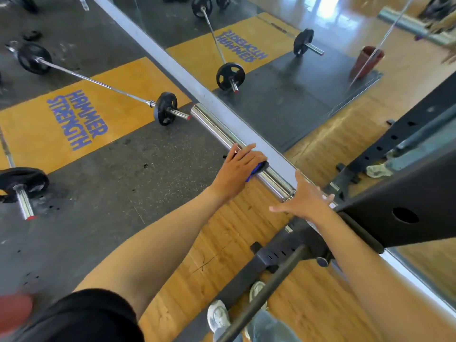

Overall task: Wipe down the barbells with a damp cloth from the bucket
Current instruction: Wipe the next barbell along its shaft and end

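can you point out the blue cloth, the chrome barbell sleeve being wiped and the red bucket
blue cloth (256,169), head view, the bit showing under the left hand's palm
chrome barbell sleeve (212,125), head view, bare middle of the sleeve
red bucket (13,313), head view, its blurred side at the bottom left corner

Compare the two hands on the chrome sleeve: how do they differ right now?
The left hand lies over the chrome sleeve with a blue cloth under its palm; the right hand holds no cloth. The left sits mid-sleeve, while the right sits at the sleeve's inner end by the rack, fingers spread. Both touch the same barbell.
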The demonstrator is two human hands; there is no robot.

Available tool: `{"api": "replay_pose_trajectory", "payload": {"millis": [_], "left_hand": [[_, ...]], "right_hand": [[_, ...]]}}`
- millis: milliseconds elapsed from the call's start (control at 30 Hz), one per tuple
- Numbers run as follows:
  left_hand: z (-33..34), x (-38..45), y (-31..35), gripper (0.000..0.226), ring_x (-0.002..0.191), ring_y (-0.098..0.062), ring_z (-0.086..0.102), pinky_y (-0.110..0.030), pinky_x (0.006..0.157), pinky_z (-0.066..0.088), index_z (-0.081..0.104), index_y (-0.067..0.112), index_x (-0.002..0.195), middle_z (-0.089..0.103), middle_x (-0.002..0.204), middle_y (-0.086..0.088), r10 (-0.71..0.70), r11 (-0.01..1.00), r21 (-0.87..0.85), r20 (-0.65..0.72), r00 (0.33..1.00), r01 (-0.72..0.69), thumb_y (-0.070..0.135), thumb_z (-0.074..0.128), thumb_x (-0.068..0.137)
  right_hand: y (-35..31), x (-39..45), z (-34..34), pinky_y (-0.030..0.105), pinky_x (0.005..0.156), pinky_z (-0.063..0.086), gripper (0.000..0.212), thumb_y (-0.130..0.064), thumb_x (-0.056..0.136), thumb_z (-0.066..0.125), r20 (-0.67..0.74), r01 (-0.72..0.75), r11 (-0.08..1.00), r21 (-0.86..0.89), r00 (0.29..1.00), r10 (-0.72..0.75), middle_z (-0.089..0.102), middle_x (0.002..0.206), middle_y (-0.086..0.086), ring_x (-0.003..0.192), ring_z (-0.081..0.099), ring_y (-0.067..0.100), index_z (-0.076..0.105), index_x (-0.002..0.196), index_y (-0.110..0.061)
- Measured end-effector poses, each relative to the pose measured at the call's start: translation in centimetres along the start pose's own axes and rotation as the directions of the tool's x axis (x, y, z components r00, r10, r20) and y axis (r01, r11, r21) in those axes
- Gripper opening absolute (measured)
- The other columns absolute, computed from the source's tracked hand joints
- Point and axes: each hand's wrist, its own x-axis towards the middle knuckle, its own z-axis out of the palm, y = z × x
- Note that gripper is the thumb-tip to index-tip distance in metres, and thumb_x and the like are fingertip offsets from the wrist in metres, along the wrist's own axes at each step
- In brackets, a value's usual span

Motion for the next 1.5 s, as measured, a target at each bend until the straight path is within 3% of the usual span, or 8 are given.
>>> {"api": "replay_pose_trajectory", "payload": {"millis": [167,267,500,667,933,1100,1333,1500], "left_hand": [[2.3,-1.5,4.9,0.081,0.155,-0.028,0.017,-0.045,0.127,-0.003,0.045,0.016,0.149,0.044,0.155,0.001,0.131,0.989,-0.069,0.003,0.991,-0.131,-0.009,0.061,0.074],[2.0,-1.5,3.0,0.085,0.155,-0.024,0.020,-0.045,0.128,0.002,0.042,0.020,0.152,0.043,0.157,0.004,0.243,0.970,0.002,0.025,0.970,-0.243,-0.011,0.058,0.074],[0.3,0.7,-2.1,0.058,0.154,-0.030,0.021,-0.046,0.124,-0.010,0.055,0.015,0.134,0.052,0.145,-0.003,-0.185,0.979,-0.102,-0.098,0.978,0.175,-0.007,0.063,0.082],[0.1,0.4,-3.2,0.081,0.154,-0.025,0.021,-0.043,0.126,-0.007,0.046,0.021,0.145,0.048,0.150,0.002,0.095,0.995,-0.034,0.007,0.995,-0.095,-0.009,0.071,0.075],[-5.1,4.6,-15.6,0.060,0.154,-0.027,0.022,-0.056,0.125,-0.004,0.054,0.019,0.134,0.051,0.145,-0.001,-0.280,0.960,0.021,0.048,0.959,0.280,-0.010,0.060,0.082],[-5.5,6.0,-19.1,0.059,0.153,-0.029,0.023,-0.056,0.124,-0.002,0.054,0.018,0.132,0.051,0.143,-0.003,-0.292,0.956,0.041,0.081,0.953,0.290,-0.011,0.063,0.082],[-3.4,3.3,-11.3,0.048,0.153,-0.034,0.024,-0.055,0.126,0.006,0.054,0.013,0.130,0.055,0.139,-0.004,-0.188,0.981,-0.039,0.019,0.982,0.188,-0.004,0.054,0.085],[-0.7,0.4,-0.9,0.074,0.156,-0.027,0.014,-0.040,0.124,-0.014,0.046,0.017,0.147,0.045,0.153,-0.001,0.068,0.993,-0.098,0.076,0.995,-0.061,-0.011,0.062,0.081]], "right_hand": [[-1.5,-1.9,2.9,0.060,0.122,0.007,0.137,-0.071,0.069,0.078,-0.298,-0.048,0.995,-0.086,0.954,0.020,0.013,0.167,0.016,0.155,0.012,0.032,-0.016,0.159,-0.028],[-1.3,-1.9,2.4,0.062,0.120,0.005,0.140,-0.074,0.068,0.077,-0.209,-0.036,0.996,-0.076,0.978,0.019,0.009,0.168,0.017,0.155,0.008,0.034,-0.019,0.158,-0.028],[0.5,0.6,1.0,0.068,0.118,0.017,0.126,-0.063,0.068,0.083,-0.031,-0.007,0.992,0.128,0.999,0.011,0.027,0.165,0.007,0.152,0.023,0.035,0.001,0.161,-0.034],[-1.6,-1.8,3.5,0.061,0.121,0.008,0.123,-0.068,0.074,0.076,-0.376,-0.083,0.991,-0.101,0.926,0.039,0.016,0.167,0.012,0.154,0.018,0.032,-0.002,0.160,-0.028],[0.4,0.6,0.0,0.069,0.117,0.000,0.137,-0.090,0.058,0.066,0.009,-0.022,0.999,-0.026,1.000,0.023,0.010,0.170,0.006,0.155,0.005,0.037,-0.008,0.159,-0.036],[-0.3,0.4,1.0,0.066,0.119,0.006,0.118,-0.075,0.069,0.075,-0.091,-0.008,0.999,-0.052,0.996,0.003,0.025,0.166,0.000,0.154,0.020,0.028,0.012,0.160,-0.035],[-2.0,-2.2,4.3,0.060,0.121,0.022,0.108,-0.056,0.067,0.086,-0.450,0.058,0.994,-0.091,0.888,-0.093,0.024,0.165,0.016,0.148,0.033,0.038,0.033,0.155,-0.022],[-0.4,-1.4,1.5,0.066,0.118,0.003,0.137,-0.086,0.060,0.068,-0.137,0.028,0.998,0.053,0.990,-0.021,0.006,0.170,0.002,0.156,0.007,0.033,-0.013,0.159,-0.036]]}}
